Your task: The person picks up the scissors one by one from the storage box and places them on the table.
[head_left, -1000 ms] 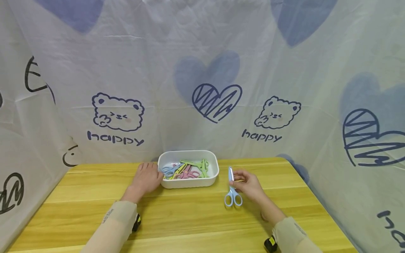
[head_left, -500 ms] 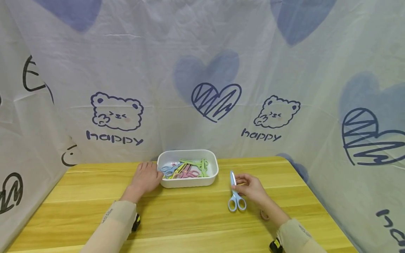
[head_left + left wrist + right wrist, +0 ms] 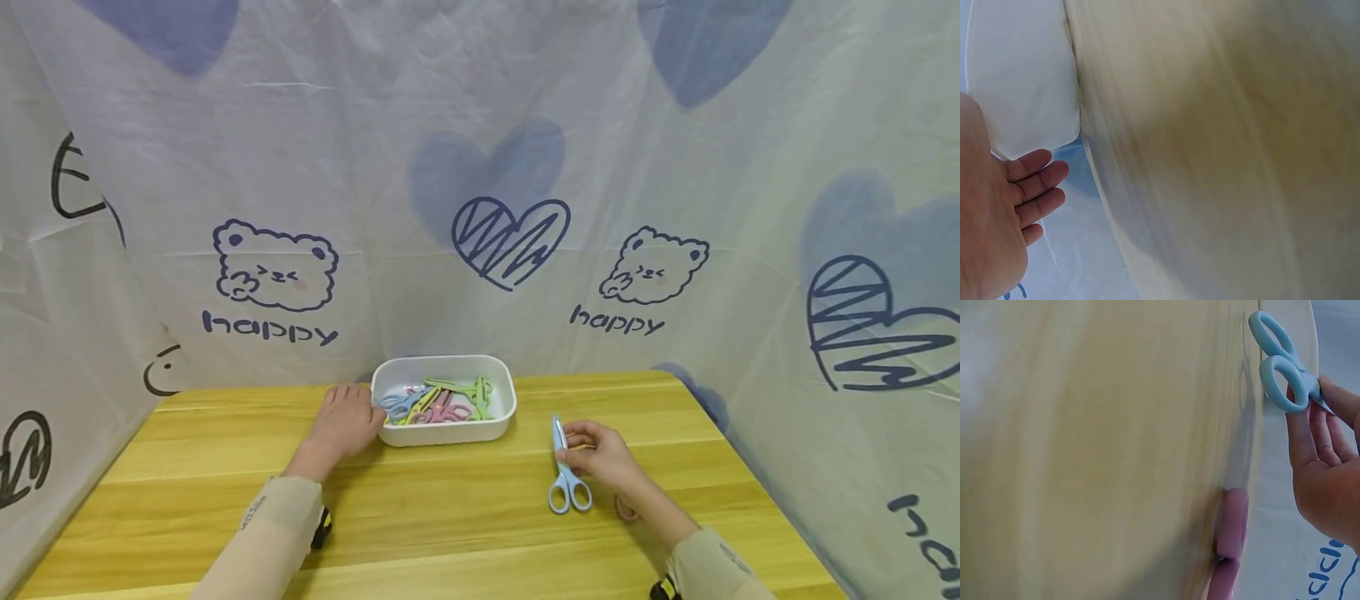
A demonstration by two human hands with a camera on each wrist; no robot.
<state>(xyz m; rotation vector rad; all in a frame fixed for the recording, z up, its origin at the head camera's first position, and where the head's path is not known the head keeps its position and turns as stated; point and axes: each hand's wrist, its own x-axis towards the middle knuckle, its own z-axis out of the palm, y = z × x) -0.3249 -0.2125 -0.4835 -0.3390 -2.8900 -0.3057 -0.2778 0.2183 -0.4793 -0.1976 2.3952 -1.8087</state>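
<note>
My right hand (image 3: 609,460) pinches a pair of light blue scissors (image 3: 565,469) by the blade end. Their two handle loops point towards me over the right half of the table, and in the right wrist view the blue scissors (image 3: 1305,380) stand out from the fingertips. Beside the left end of a white plastic basket (image 3: 450,435) lies my left hand (image 3: 347,423), thumb at the rim. Its fingers (image 3: 1038,183) look relaxed and slightly bent in the left wrist view. Inside the basket are blue scissors (image 3: 400,403), yellow, pink scissors (image 3: 446,410) and green scissors (image 3: 482,392).
A pair of scissors with pink handles (image 3: 1232,524) lies on the wooden table (image 3: 420,517), mostly hidden under my right forearm in the head view. Behind the table hangs a white cloth (image 3: 390,167) printed with hearts and bears.
My right hand has moved to the right and towards me with the blue scissors, away from the basket. The left hand stays at the basket's left end.
</note>
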